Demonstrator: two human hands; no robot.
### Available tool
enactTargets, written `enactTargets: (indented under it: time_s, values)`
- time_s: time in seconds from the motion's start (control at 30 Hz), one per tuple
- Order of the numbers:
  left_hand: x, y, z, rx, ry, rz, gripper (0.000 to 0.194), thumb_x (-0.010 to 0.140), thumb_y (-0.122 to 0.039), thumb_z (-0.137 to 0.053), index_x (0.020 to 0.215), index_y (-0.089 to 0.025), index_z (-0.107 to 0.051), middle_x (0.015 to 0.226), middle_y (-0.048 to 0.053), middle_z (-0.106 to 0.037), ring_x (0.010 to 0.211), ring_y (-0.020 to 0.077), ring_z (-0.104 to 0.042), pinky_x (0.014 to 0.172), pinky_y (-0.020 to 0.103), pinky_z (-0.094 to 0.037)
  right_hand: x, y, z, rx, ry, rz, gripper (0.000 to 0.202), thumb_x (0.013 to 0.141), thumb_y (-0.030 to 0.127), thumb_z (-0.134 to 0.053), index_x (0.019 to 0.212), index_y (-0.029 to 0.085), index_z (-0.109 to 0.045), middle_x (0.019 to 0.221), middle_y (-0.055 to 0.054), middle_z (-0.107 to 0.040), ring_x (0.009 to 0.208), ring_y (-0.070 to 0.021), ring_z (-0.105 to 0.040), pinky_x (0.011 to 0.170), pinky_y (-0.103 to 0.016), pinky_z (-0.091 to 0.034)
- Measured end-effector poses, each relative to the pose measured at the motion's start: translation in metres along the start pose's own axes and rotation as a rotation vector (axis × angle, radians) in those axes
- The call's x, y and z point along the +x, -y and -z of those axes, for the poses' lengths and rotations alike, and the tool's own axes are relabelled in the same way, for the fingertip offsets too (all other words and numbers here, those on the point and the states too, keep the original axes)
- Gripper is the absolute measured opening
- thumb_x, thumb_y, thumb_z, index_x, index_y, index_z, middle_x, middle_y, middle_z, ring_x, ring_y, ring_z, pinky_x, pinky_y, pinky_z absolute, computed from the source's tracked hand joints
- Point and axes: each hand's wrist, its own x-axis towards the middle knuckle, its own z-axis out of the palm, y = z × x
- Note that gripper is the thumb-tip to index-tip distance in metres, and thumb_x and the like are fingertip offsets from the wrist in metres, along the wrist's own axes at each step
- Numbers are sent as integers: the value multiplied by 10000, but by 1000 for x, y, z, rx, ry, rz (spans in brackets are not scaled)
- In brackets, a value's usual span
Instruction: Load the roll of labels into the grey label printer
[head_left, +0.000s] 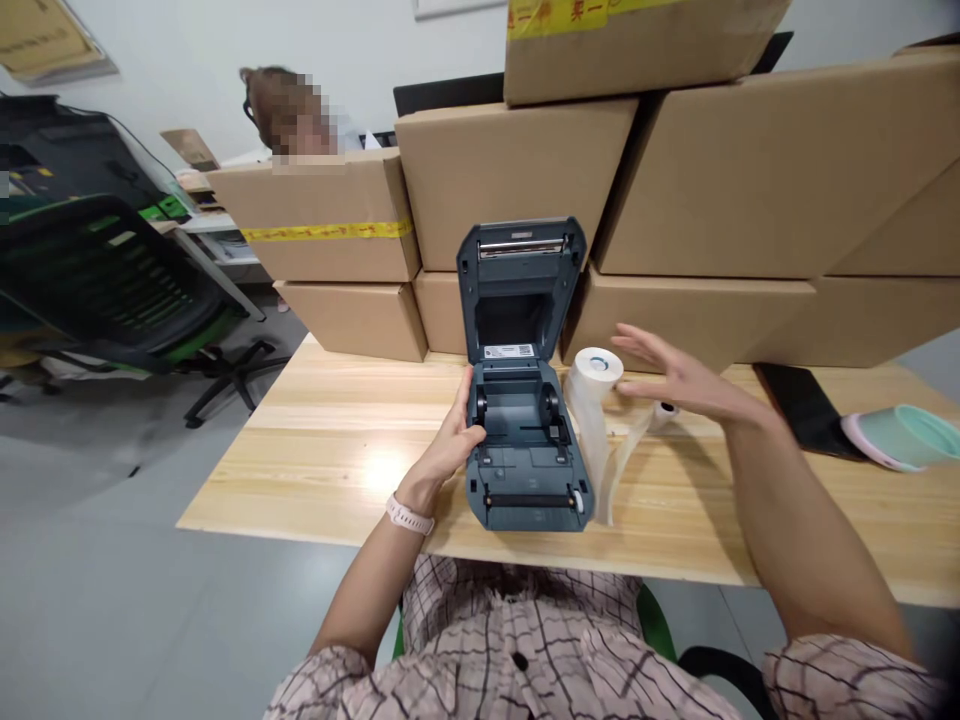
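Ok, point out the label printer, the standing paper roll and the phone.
label printer point(525, 440), head view, empty roll bay.
standing paper roll point(598, 366), head view, top face.
phone point(806, 405), head view, dark screen.

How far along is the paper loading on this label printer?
Done: the printer stands on the table with its lid swung fully up, and its roll bay looks bare. In hand: the left hand steadies the printer's left side, while the right hand hovers open over the paper roll, which stands beside the printer with a strip trailing loose. Left: the roll is not yet in the bay, and the lid is open.
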Motion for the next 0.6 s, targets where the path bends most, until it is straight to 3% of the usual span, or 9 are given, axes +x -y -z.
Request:
enactTargets:
  time_s: [0.13, 0.2, 0.3, 0.37, 0.43, 0.53, 0.6]
  values:
    - [0, 2, 0, -16, 6, -12, 1073, 695, -94, -543, 1663, -253, -108, 1750, -32, -71, 1622, 215, -72, 1327, 359, -97, -40, -29, 21, 189, -1, -103, 939, 723, 479, -857, 1529, 471, -374, 1624, -27, -448, 1542, -344, -340, 1185, -591, -428]
    - [0, 2, 0, -16, 0, -9, 1074, 696, -89, -550, 1663, -251, -112, 1750, -27, -89, 1622, 225, -75, 1328, 371, -92, -52, -42, 12, 286, 15, -176, 926, 707, 457, -874, 1507, 459, -406, 1618, -40, -457, 1518, -348, -387, 1127, -584, -498]
    - [0, 1, 0, 2, -6, -13, 1060, 703, -85, -552, 1661, -244, -130, 1746, -16, -143, 1622, 232, -79, 1328, 381, -64, -54, -48, -13, 379, 10, -260, 772, 715, 478, -872, 1404, 333, -555, 1505, -105, -580, 1329, -336, -600, 1028, -510, -576]
    - [1, 2, 0, 5, -11, -23, 1061, 696, -80, -550, 1659, -255, -142, 1744, -22, -154, 1621, 229, -93, 1329, 380, -59, -50, -43, -22, 378, -13, -278, 593, 709, 498, -876, 1210, 247, -682, 1254, -118, -726, 1072, -279, -721, 936, -439, -604]
    - [1, 4, 1, -2, -13, -33, 1063, 694, -83, -556, 1658, -265, -147, 1747, -30, -133, 1620, 226, -98, 1328, 372, -68, -49, -33, -22, 418, -29, -206, 463, 705, 514, -878, 1032, 228, -720, 940, -83, -760, 792, -214, -726, 742, -365, -606]
    - [3, 9, 2, -8, 8, -36, 1065, 698, -96, -564, 1659, -267, -140, 1748, -29, -132, 1621, 228, -99, 1328, 366, -90, -54, -7, -12, 565, -35, -17, 520, 674, 677, -832, 993, 292, -689, 600, 17, -594, 495, -156, -564, 498, -317, -481]
    - [3, 10, 3, -11, 22, -35, 1072, 695, -100, -568, 1661, -260, -130, 1745, -19, -157, 1620, 233, -108, 1328, 370, -99, -55, 22, -12, 598, 35, 101, 601, 679, 749, -781, 1081, 319, -662, 570, 49, -526, 450, -139, -492, 452, -298, -427]
